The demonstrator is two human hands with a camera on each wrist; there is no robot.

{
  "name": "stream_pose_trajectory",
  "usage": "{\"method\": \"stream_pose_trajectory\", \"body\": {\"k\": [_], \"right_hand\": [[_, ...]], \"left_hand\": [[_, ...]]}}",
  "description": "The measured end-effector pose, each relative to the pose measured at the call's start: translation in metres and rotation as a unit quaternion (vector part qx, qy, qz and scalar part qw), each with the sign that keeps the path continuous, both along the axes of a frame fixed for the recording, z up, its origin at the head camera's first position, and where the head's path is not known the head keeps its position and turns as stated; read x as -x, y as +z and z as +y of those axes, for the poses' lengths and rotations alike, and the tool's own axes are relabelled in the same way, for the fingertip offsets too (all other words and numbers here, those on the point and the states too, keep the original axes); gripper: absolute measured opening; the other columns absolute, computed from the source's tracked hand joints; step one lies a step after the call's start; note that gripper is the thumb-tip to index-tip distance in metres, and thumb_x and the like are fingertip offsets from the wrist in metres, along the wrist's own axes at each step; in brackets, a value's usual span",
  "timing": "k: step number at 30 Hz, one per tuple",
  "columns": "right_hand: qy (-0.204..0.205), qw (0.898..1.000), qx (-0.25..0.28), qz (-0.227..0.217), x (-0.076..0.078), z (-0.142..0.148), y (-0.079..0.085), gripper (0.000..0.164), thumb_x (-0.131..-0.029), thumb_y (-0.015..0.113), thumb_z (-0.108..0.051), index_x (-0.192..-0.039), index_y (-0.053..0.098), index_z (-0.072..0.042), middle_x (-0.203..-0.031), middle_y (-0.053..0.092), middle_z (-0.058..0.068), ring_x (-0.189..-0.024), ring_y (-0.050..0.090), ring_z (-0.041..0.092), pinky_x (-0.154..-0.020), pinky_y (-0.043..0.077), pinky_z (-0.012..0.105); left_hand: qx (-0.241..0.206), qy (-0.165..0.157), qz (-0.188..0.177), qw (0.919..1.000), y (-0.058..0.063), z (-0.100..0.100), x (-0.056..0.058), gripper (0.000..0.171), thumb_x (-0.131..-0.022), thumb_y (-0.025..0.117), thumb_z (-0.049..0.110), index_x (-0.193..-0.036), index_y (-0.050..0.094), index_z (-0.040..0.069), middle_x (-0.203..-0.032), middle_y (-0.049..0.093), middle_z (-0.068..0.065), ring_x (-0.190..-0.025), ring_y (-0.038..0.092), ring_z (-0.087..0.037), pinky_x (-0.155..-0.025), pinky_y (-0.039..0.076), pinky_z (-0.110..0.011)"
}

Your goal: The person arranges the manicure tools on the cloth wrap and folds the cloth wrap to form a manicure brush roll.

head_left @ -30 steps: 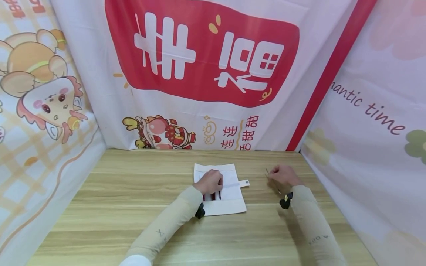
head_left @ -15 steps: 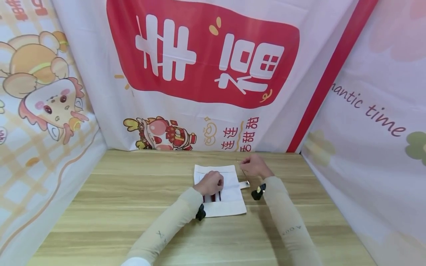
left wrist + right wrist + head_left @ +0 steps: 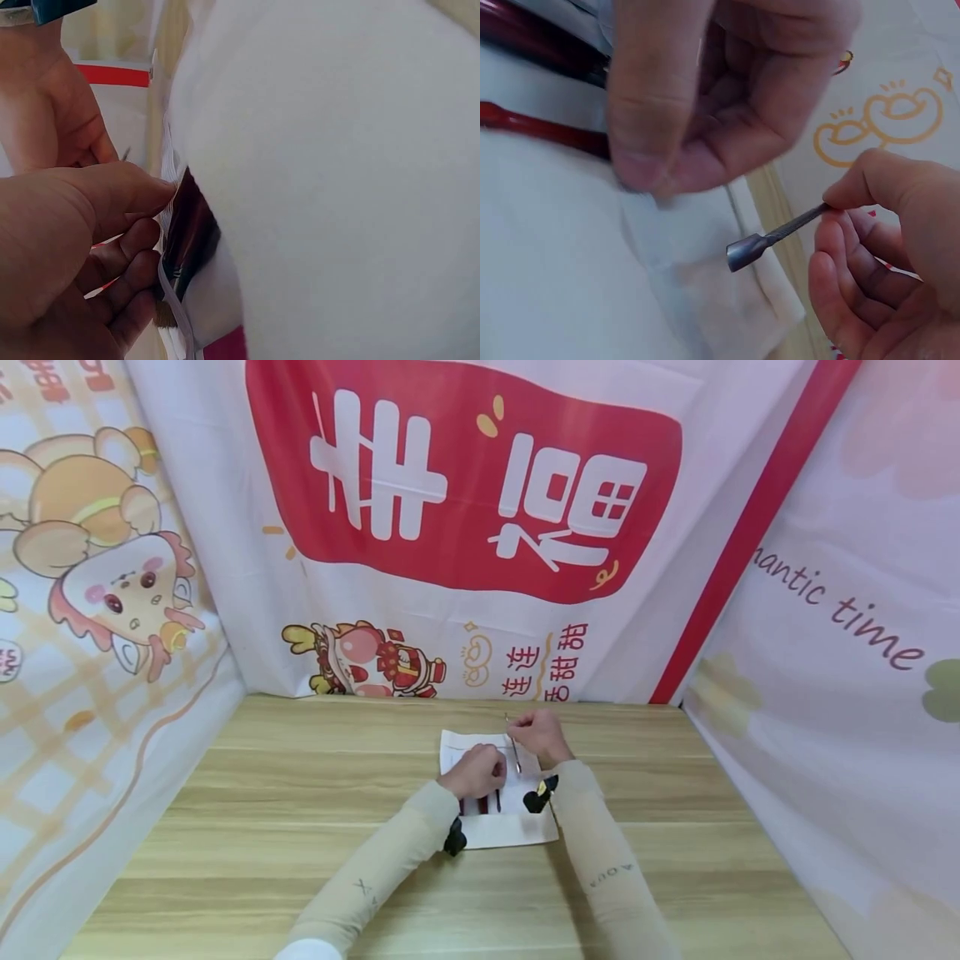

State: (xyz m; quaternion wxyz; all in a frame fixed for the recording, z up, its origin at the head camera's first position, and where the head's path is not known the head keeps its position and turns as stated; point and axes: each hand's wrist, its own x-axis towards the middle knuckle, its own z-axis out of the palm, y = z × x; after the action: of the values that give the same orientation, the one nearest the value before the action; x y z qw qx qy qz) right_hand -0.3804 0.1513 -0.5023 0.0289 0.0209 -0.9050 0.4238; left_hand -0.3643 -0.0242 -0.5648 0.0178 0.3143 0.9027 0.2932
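A white fabric tool pouch (image 3: 510,832) lies unfolded on the table, with dark red handles (image 3: 547,133) in it. My left hand (image 3: 478,770) rests over its middle. Thumb and fingers there pinch the pouch's pale elastic band (image 3: 174,304), beside a brush with brown bristles (image 3: 166,313). Above the pouch's upper right part, my right hand (image 3: 538,735) pinches a slim metal cuticle pusher (image 3: 781,231) between thumb and forefinger. Its broad scoop-shaped end points down towards the white cloth and appears apart from it. My left fingers partly hide the handles and band.
The wood-grain table (image 3: 315,768) carries the pouch. Printed cloth hangs close behind the table (image 3: 480,643) and along both sides. A dark wrist camera (image 3: 542,793) on my right wrist covers part of the pouch's right edge.
My right hand has come leftward from the right side of the table to above the pouch, bringing the cuticle pusher along. The left hand has stayed in place on the pouch.
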Motion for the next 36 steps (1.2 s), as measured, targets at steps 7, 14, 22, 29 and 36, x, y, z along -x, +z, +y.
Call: {"method": "stream_pose_trajectory", "body": {"k": [7, 14, 22, 29, 36], "right_hand": [[-0.050, 0.999, 0.011, 0.016, -0.004, -0.011, -0.012, 0.009, -0.081, 0.076, -0.016, -0.080, 0.083, -0.011, -0.079, 0.078, 0.002, -0.075, 0.063, 0.013, -0.065, 0.047, 0.023], [-0.055, 0.998, -0.025, -0.020, -0.010, -0.013, -0.016, 0.010, -0.084, 0.079, -0.021, -0.084, 0.083, -0.012, -0.082, 0.078, 0.000, -0.076, 0.063, 0.013, -0.066, 0.046, 0.024], [-0.057, 0.993, -0.048, -0.094, -0.015, -0.016, -0.012, 0.017, -0.087, 0.079, -0.024, -0.077, 0.077, -0.011, -0.073, 0.070, 0.000, -0.066, 0.058, 0.014, -0.058, 0.043, 0.026], [-0.049, 0.988, -0.071, -0.130, -0.022, -0.019, -0.003, 0.018, -0.085, 0.082, -0.027, -0.080, 0.079, -0.010, -0.079, 0.073, 0.004, -0.076, 0.065, 0.019, -0.063, 0.046, 0.029], [-0.019, 0.983, -0.077, -0.164, -0.017, -0.011, -0.004, 0.026, -0.083, 0.084, -0.027, -0.068, 0.072, -0.009, -0.060, 0.061, 0.001, -0.056, 0.054, 0.016, -0.050, 0.039, 0.028]], "left_hand": [[0.003, -0.011, 0.020, 0.9997, 0.023, -0.001, -0.018, 0.020, -0.086, 0.071, 0.004, -0.070, 0.067, 0.013, -0.068, 0.061, 0.003, -0.067, 0.055, -0.013, -0.069, 0.048, -0.028], [0.020, 0.003, -0.003, 0.9998, 0.054, 0.001, -0.039, 0.021, -0.088, 0.071, -0.003, -0.071, 0.069, 0.008, -0.068, 0.059, 0.003, -0.067, 0.054, -0.012, -0.068, 0.046, -0.026], [0.003, -0.013, 0.014, 0.9998, 0.035, -0.005, -0.023, 0.019, -0.086, 0.070, 0.004, -0.071, 0.068, 0.016, -0.071, 0.064, 0.004, -0.068, 0.057, -0.013, -0.067, 0.049, -0.031], [0.004, 0.017, -0.031, 0.9993, 0.029, 0.000, -0.018, 0.019, -0.087, 0.072, 0.004, -0.072, 0.070, 0.016, -0.074, 0.067, 0.003, -0.071, 0.060, -0.015, -0.074, 0.053, -0.032], [0.001, 0.014, -0.026, 0.9996, 0.006, -0.001, -0.002, 0.024, -0.087, 0.071, 0.005, -0.067, 0.065, 0.018, -0.070, 0.062, 0.004, -0.067, 0.058, -0.015, -0.071, 0.049, -0.029]]}}
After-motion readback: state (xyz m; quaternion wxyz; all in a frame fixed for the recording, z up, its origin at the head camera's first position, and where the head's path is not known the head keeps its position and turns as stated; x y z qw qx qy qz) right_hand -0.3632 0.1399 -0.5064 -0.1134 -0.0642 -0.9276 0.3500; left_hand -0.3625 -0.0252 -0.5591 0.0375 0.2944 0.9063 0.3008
